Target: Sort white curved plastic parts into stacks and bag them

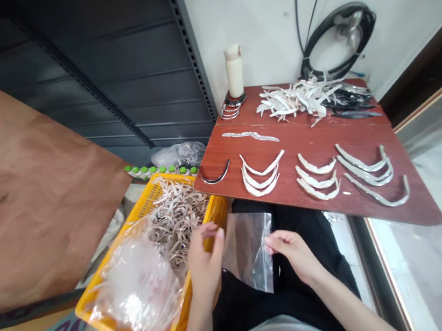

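Note:
A clear zip-lock plastic bag is held over the lap, its zip edge towards the right. Thumb and fingers of my right hand pinch that edge. My left hand is beside the bag's left side, thumb and fingers apart with nothing seen between them; whether it touches the bag I cannot tell. Close to the left hand stands a yellow plastic basket holding many curved, wrapped strips and a heap of clear plastic bags.
On the red-brown table ahead lie curved white strips in groups, a dark curved strip and a pile of white pieces. A pale cylinder stands at the back. Brown cardboard rises at left.

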### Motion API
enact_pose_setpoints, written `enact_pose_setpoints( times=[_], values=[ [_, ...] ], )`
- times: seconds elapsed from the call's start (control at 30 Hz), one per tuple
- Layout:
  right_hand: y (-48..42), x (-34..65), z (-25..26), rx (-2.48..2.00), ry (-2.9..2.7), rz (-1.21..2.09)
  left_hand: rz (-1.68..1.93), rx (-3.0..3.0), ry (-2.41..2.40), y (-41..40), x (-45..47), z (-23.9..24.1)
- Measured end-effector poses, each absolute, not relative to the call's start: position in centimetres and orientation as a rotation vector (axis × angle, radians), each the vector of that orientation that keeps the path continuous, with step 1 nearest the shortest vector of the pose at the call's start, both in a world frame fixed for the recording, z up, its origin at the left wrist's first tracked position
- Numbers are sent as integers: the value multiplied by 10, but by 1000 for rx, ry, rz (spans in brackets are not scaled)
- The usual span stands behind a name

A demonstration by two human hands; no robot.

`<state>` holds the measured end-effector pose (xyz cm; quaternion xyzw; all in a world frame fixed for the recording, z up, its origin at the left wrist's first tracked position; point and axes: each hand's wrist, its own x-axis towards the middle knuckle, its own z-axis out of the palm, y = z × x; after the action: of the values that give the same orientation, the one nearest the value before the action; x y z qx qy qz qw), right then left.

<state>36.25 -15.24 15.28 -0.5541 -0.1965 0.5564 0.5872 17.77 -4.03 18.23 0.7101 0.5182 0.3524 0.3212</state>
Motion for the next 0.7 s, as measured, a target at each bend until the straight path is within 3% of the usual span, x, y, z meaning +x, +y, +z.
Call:
enact_pose_setpoints(
  times=[0.13,0.7],
  values=[
    [-149,356,153,-1396,-512,1138,487,2099,999,-86,202,193],
    [-157,380,152,-1603,-783,933,417,2330,1017,-88,208,169]
  ],
)
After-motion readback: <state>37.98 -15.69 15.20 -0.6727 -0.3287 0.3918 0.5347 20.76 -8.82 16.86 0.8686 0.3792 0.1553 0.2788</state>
